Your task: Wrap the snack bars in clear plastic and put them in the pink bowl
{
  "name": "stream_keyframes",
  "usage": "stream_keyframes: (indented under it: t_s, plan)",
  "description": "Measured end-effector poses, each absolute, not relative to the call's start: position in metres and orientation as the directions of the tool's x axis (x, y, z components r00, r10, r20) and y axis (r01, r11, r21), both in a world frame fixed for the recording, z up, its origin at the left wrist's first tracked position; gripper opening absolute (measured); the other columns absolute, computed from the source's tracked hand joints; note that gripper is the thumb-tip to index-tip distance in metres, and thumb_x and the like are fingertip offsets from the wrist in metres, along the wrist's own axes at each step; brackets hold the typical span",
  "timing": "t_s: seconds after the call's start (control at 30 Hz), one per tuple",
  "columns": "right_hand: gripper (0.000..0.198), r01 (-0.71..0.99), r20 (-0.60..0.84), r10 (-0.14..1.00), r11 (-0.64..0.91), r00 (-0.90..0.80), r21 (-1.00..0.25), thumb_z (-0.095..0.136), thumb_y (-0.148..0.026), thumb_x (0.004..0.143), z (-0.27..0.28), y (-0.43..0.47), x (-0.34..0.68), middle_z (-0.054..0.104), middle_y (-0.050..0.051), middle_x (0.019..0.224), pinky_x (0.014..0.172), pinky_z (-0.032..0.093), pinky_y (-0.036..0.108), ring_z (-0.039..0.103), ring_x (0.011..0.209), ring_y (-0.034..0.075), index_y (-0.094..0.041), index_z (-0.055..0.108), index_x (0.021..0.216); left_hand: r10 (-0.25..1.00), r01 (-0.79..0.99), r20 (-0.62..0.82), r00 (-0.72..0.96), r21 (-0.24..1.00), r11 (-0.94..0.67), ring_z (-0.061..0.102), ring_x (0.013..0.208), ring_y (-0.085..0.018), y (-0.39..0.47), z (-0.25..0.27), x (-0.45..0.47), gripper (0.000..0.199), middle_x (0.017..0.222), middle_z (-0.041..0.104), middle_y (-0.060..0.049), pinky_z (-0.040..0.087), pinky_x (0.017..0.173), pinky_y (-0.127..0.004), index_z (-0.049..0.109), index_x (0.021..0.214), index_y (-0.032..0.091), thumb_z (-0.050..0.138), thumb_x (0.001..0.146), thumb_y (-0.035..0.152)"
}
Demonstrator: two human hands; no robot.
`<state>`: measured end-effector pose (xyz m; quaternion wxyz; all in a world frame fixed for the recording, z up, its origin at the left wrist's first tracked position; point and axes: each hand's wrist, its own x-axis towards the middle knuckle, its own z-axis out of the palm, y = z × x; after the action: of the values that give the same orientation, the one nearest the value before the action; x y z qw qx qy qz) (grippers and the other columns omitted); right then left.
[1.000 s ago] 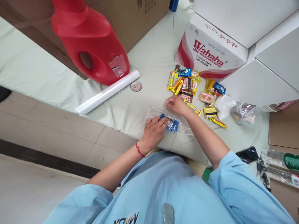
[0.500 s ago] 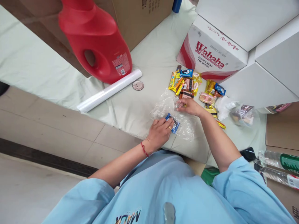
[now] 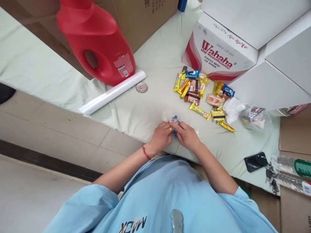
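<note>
A blue snack packet (image 3: 175, 119) sits between my two hands near the table's front edge, partly covered by my fingers. Clear plastic film (image 3: 167, 115) is bunched around it. My left hand (image 3: 162, 137) is closed on the packet and film from the left. From the right, my right hand (image 3: 186, 135) grips the same bundle, its thumb and fingers meeting my left fingers. Beyond my hands lie a yellow snack bar (image 3: 200, 111) and a pile of small wrapped snacks (image 3: 193, 86).
A roll of plastic film (image 3: 113, 93), a round lid (image 3: 141, 87) and a red detergent jug (image 3: 99, 45) are at the left. A Wahaha carton (image 3: 218, 53) stands behind the snacks. At the right are a clear tub (image 3: 255, 119), a black phone (image 3: 255, 161), keys (image 3: 270, 173) and plastic bottles (image 3: 289, 165).
My right hand has come down and left to meet my left hand. The film, spread flat before, is now gathered around the blue packet. The yellow bar beyond has come into view.
</note>
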<state>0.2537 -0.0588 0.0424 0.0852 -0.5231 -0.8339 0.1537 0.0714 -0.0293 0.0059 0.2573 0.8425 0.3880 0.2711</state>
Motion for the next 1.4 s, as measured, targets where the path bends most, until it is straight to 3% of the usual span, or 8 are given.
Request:
stream_keyframes:
  t_s: [0.2, 0.4, 0.6, 0.73, 0.83, 1.17, 1.3, 1.4]
  plan:
    - [0.057, 0.843, 0.063, 0.911, 0.401, -0.406, -0.359, 0.053, -0.027, 0.106, 0.018, -0.068, 0.255, 0.06, 0.011, 0.102, 0.081, 0.051, 0.035, 0.054, 0.094, 0.026, -0.022, 0.045, 0.163, 0.931, 0.216, 0.122, 0.344, 0.955, -0.205, 0.071, 0.121, -0.024, -0.026, 0.011, 0.05, 0.028, 0.126, 0.078, -0.008, 0.056, 0.108, -0.042, 0.078, 0.108, 0.022, 0.053, 0.096, 0.025]
    - [0.05, 0.854, -0.032, 0.916, 0.359, -0.4, -0.377, 0.051, -0.018, 0.105, 0.027, -0.063, 0.255, 0.057, 0.007, 0.1, 0.074, 0.046, 0.03, 0.051, 0.083, 0.02, -0.032, 0.061, 0.151, 0.99, 0.391, -0.12, -0.07, 0.91, 0.138, 0.061, 0.133, -0.032, 0.007, 0.021, 0.05, 0.053, 0.135, 0.071, -0.017, 0.047, 0.114, -0.049, 0.067, 0.131, 0.016, 0.047, 0.103, 0.056]
    - [0.047, 0.786, -0.007, 0.909, 0.356, -0.416, -0.505, 0.052, -0.012, 0.099, 0.029, -0.057, 0.263, 0.055, 0.005, 0.098, 0.078, 0.048, 0.029, 0.051, 0.087, 0.02, -0.03, 0.071, 0.138, 0.942, 0.628, -0.243, 0.232, 0.776, 0.045, 0.06, 0.134, -0.038, 0.031, 0.035, 0.061, 0.088, 0.137, 0.069, -0.019, 0.044, 0.114, -0.051, 0.052, 0.151, 0.012, 0.08, 0.076, 0.05]
    - [0.045, 0.738, 0.031, 0.913, 0.348, -0.406, -0.579, 0.051, -0.009, 0.098, 0.025, -0.054, 0.27, 0.054, 0.004, 0.098, 0.077, 0.048, 0.028, 0.053, 0.086, 0.017, -0.029, 0.074, 0.131, 0.918, 0.557, -0.265, 0.293, 0.828, 0.061, 0.07, 0.092, -0.023, 0.025, 0.042, 0.058, 0.031, 0.098, 0.075, -0.005, 0.055, 0.086, -0.034, 0.074, 0.109, 0.018, 0.067, 0.08, 0.029]
    - [0.04, 0.708, 0.047, 0.917, 0.337, -0.395, -0.62, 0.052, -0.01, 0.098, 0.021, -0.053, 0.267, 0.054, 0.004, 0.097, 0.075, 0.049, 0.028, 0.053, 0.084, 0.017, -0.027, 0.076, 0.124, 0.968, 0.588, -0.128, 0.217, 0.808, -0.025, 0.065, 0.08, -0.019, 0.008, 0.05, 0.065, 0.017, 0.086, 0.068, -0.003, 0.053, 0.079, -0.032, 0.074, 0.095, 0.019, 0.061, 0.085, 0.023]
    - [0.024, 0.417, 0.013, 0.933, 0.173, -0.359, -0.892, 0.054, -0.029, 0.105, 0.045, -0.074, 0.305, 0.07, 0.007, 0.12, 0.102, 0.053, 0.04, 0.066, 0.113, 0.021, -0.027, 0.078, 0.11, 0.841, 0.743, 0.019, 0.54, 0.459, -0.487, 0.06, 0.124, -0.031, -0.053, 0.052, 0.104, 0.043, 0.137, 0.064, -0.02, 0.056, 0.094, -0.042, 0.063, 0.138, 0.011, 0.047, 0.104, 0.03]
    - [0.029, 0.648, 0.033, 0.981, -0.099, 0.189, -0.755, 0.06, -0.042, 0.101, 0.038, -0.089, 0.32, 0.069, 0.01, 0.109, 0.093, 0.055, 0.045, 0.064, 0.1, 0.025, -0.024, 0.076, 0.118, 0.812, 0.741, 0.032, 0.582, 0.39, -0.546, 0.055, 0.139, -0.033, -0.063, 0.039, 0.098, 0.051, 0.152, 0.058, -0.022, 0.054, 0.098, -0.043, 0.053, 0.152, 0.01, 0.045, 0.103, 0.022]
    - [0.042, 0.821, 0.102, 0.953, -0.19, 0.287, -0.538, 0.075, -0.047, 0.088, 0.027, -0.095, 0.316, 0.063, 0.019, 0.127, 0.107, 0.046, 0.06, 0.054, 0.121, 0.036, -0.019, 0.074, 0.12, 0.817, 0.742, 0.018, 0.577, 0.407, -0.533, 0.055, 0.143, -0.034, -0.065, 0.034, 0.096, 0.054, 0.155, 0.057, -0.022, 0.053, 0.1, -0.044, 0.05, 0.155, 0.011, 0.043, 0.103, 0.02]
